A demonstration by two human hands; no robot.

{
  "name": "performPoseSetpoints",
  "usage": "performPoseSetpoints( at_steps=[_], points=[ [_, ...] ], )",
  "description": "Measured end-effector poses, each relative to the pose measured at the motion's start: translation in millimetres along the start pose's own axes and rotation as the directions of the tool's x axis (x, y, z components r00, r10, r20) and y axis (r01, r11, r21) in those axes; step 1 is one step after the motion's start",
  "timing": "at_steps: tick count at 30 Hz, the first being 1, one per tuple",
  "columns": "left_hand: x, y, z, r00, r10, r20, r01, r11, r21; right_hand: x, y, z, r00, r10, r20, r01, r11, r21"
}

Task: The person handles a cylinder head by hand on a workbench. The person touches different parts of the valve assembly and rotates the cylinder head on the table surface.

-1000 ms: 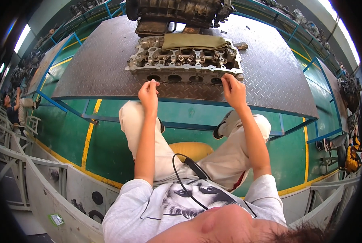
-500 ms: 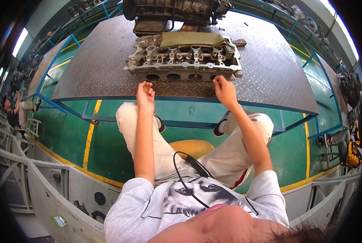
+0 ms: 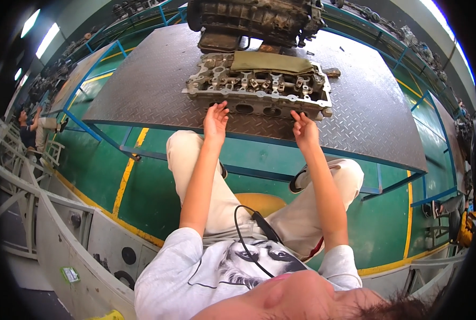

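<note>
A metal engine cylinder head (image 3: 280, 97) lies lengthwise on a steel-plate table, with round ports along its near side. My left hand (image 3: 215, 121) is palm up at the leftmost port, fingers apart and fingertips close to the near face. Close to the right end of that face is my right hand (image 3: 305, 129), its fingers loosely bent and spread. Nothing shows in either hand; whether the fingertips touch the metal I cannot tell. A folded olive-green cloth (image 3: 272, 62) rests across the back of the cylinder head.
Behind stands a large, dirty gearbox-like unit (image 3: 256, 21). Small metal bits lie to its right on the diamond-plate table (image 3: 142, 80). The table's blue frame edge (image 3: 248, 136) runs above my knees. Another person (image 3: 35, 128) sits far left.
The whole view has shifted, so the table sits further right and lower. My left hand has moved right along the cylinder head to the leftmost port. Both hands' fingers have loosened from a closer curl.
</note>
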State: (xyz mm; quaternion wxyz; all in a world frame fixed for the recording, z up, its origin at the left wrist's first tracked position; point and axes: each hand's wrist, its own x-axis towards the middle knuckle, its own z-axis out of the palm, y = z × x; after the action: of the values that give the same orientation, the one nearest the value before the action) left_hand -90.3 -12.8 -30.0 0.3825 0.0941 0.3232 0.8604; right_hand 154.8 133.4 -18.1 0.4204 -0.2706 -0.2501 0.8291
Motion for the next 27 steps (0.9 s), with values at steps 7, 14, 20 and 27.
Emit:
performPoseSetpoints(
  at_steps=[7, 14, 20, 27],
  points=[
    [-2.2, -13.4, 4.7, 0.996, 0.017, 0.089, -0.027, 0.992, 0.120, 21.2, 8.6, -12.2, 0.991, 0.020, 0.132, -0.025, 0.999, 0.038],
    [-18.1, -27.1, 7.1, 1.000, -0.014, -0.023, 0.015, 0.999, 0.043, 18.8, 20.7, -28.0, 0.993, -0.104, -0.058, 0.092, 0.980, -0.174],
    [-10.7, -17.8, -2.1, 0.997, 0.021, -0.079, -0.021, 1.000, -0.011, 9.6, 15.1, -31.2, 0.980, -0.195, -0.033, 0.177, 0.941, -0.287],
    [-6.0, -16.1, -7.7, 0.994, 0.012, -0.107, 0.000, 0.993, 0.115, -30.2, 6.8, -41.9, 0.768, -0.383, 0.514, 0.617, 0.223, -0.755]
  ],
)
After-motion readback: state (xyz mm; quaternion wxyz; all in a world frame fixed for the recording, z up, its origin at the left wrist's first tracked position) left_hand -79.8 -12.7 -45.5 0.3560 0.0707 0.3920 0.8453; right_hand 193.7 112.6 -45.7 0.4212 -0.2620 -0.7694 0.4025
